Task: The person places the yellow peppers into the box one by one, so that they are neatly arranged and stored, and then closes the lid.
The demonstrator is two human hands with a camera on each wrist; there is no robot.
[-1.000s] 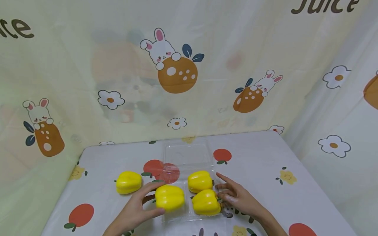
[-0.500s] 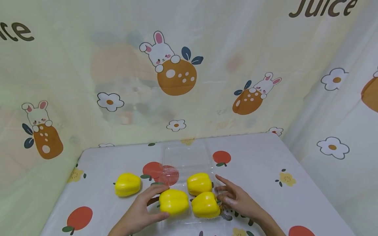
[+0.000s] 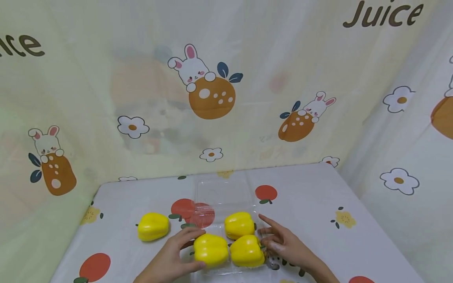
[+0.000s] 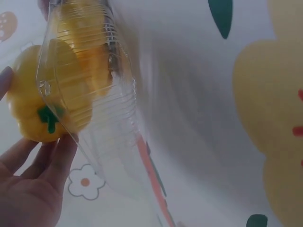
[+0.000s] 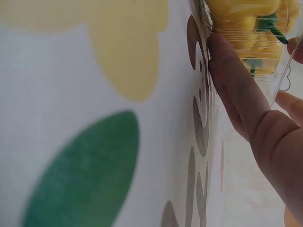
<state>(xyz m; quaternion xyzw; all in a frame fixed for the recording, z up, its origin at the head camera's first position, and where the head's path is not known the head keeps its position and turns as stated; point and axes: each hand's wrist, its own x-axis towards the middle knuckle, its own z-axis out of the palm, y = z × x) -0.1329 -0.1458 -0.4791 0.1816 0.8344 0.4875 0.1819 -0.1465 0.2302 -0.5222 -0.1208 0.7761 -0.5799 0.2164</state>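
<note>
In the head view my left hand (image 3: 173, 253) grips a yellow bell pepper (image 3: 210, 250), thumb on the near side and fingers on the far side. This pepper is at the left half of a clear plastic clamshell container (image 3: 226, 271). The left wrist view shows its green stem (image 4: 49, 117) and part of it through the clear wall. Two more yellow peppers sit in the container's right half, a far one (image 3: 240, 225) and a near one (image 3: 247, 251). My right hand (image 3: 284, 245) rests its fingers against the container's right side, index finger extended.
Another yellow pepper (image 3: 153, 227) lies on the table left of the container. The container's lid (image 3: 224, 192) is folded back flat toward the rear. A patterned cloth (image 3: 318, 204) covers the table, and printed curtains (image 3: 255, 118) hang behind and at the sides.
My left hand has carried its pepper rightward, closer to the two peppers in the container. The right hand has stayed at the container's side. The head view has tilted slightly.
</note>
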